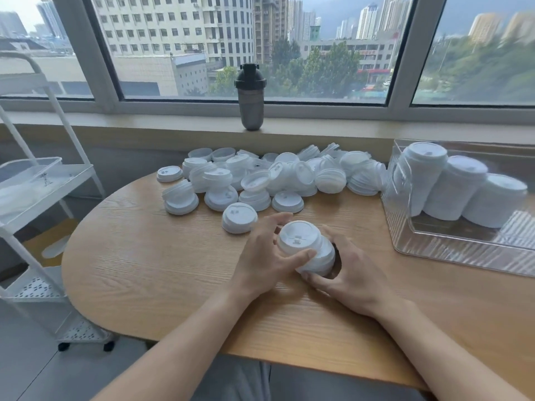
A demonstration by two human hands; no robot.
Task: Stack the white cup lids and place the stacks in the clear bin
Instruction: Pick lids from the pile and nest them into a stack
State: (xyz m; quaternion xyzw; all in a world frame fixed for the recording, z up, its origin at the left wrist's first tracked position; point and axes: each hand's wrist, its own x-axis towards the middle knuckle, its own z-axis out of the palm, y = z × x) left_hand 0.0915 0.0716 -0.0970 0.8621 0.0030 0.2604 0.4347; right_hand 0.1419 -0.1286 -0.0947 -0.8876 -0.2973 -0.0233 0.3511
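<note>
Head view looks down on a wooden table (pixel 173 270) where both hands work a short stack of white lids (pixel 308 250), which lies tilted on the table just in front of the loose pile of lids (pixel 260 178). The left hand (pixel 269 261) has its thumb curled against the stack's near side and its fingers arched over the far side, gripping it; the right hand (pixel 350 273) cups the stack's lower end, fingers curled under it. How many lids the stack holds cannot be counted. A single lid (pixel 239 217) lies flat just left of the stack, between it and the pile. The clear bin (pixel 434 253) stands well to the right of the stack and already holds 3 tall stacks leaning against each other. Beyond the pile, a dark bottle (pixel 250 96) stands on the windowsill; a white cart (pixel 43 180) stands to the left of the table. These lids look like thin moulded plastic: very light, springy, and smooth enough to slip, so a nested stack would likely fan or slide apart if squeezed at one point. Holding it end to end, 1 hand on the top lid and 1 at the base rim, seems the safest grip for carrying it to the bin.
</note>
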